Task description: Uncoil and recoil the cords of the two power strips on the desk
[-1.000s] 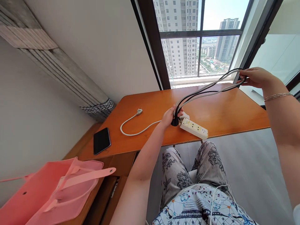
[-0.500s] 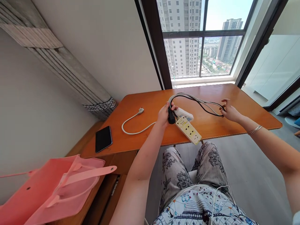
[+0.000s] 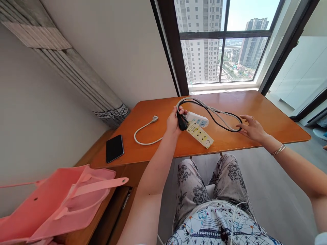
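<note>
My left hand [image 3: 174, 120] is closed around a bundle of looped black and grey-white cables [image 3: 204, 104]. A black plug [image 3: 182, 123] pokes out below its fingers. Beside that hand are a white power strip [image 3: 197, 119] and, overlapping its lower side, a cream-yellow power strip [image 3: 200, 134] near the table's front edge. My right hand [image 3: 251, 128] lightly pinches the far right end of the cable loop between thumb and fingers. A white cord runs left from behind my left forearm, curving to a white plug [image 3: 154, 119] on the table.
The orange-brown wooden table [image 3: 230, 143] stretches below the window. A dark phone [image 3: 114, 148] lies at its left. A pink bag [image 3: 76, 200] with a strap sits lower left, next to the table. A curtain [image 3: 84, 81] hangs along the left wall.
My left hand has shifted slightly left with the cables and power strips. The loop's right end has sagged and rounded out, and more of the white strip shows.
</note>
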Available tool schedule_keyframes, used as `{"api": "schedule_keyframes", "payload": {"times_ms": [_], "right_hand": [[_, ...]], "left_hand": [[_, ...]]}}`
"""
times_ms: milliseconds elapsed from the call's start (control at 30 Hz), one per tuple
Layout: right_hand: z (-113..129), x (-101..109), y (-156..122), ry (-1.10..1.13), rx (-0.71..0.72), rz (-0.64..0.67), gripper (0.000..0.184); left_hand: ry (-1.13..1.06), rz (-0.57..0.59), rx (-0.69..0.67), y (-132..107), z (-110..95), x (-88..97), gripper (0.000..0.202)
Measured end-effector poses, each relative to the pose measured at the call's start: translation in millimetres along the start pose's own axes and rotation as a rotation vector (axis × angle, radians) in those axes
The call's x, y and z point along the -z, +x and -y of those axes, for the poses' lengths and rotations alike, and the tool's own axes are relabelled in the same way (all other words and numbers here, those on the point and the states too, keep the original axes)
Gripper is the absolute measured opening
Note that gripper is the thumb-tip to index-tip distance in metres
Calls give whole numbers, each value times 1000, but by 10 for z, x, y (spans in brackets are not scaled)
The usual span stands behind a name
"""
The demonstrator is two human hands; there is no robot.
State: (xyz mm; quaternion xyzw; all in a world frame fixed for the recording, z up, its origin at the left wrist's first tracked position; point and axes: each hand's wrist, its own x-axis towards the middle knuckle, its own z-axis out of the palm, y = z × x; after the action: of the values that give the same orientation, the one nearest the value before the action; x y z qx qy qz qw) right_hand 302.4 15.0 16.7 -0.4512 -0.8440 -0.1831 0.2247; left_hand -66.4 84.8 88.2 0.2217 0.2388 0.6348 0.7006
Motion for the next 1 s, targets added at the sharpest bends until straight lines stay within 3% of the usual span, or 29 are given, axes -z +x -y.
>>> {"api": "schedule_keyframes", "payload": {"times_ms": [133,333,467,567,633,700,833,933,1000], "right_hand": [[141,36,101,121,46,-125,27],[690,199,290,479,-336,-37,41],[1033,476,424,652,-438,-14,42],[1154,684,525,703,-465,-54,54],[1173,775,573,694,-437,-67,57],[1170,825,598,647,-354,-43,47],[1178,865,589,454,-90,149,33],[1173,898,552,214,56,254,47],[1123,929,523,37,105,225,49]], "left_hand": [[15,2,-47,8,26,-12,35],[137,21,-234,-24,146,-97,32],[311,49,-353,-43,236,-157,34],[392,76,-412,-72,307,-198,32],[403,93,-440,-93,346,-220,30],[405,108,-455,-105,371,-233,27],[395,106,-436,-81,361,-222,24],[372,66,-393,-43,317,-186,25],[342,43,-360,-22,282,-157,25]]}}
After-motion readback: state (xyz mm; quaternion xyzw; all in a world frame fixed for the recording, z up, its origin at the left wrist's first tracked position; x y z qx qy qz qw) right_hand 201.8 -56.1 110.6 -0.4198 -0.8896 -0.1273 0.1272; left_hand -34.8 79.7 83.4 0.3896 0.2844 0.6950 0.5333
